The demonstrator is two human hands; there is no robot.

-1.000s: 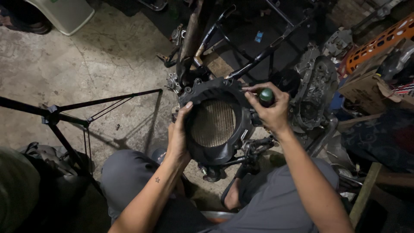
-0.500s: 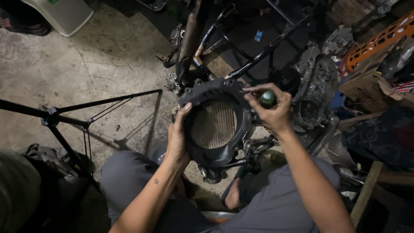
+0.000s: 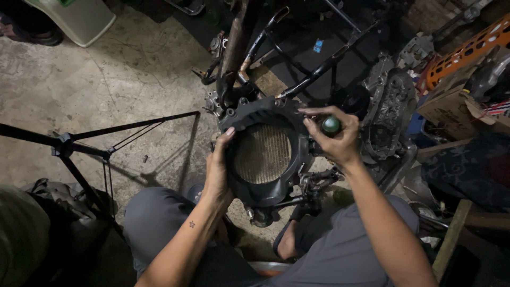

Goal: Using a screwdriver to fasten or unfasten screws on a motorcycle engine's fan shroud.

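Head view: person sat low on the cracked concrete floor, knees up in grey trousers. Left hand clasped the left rim of the round black plastic housing with a ribbed metal grille, thumb laid along its edge. The housing stood upright against the stripped black motorcycle frame, between both hands. Right hand clenched around a green-capped screwdriver handle, forefinger stretched to the housing's upper right rim. Grey metal engine casing just beside the right hand. Black tripod legs well left; orange plastic crate far right
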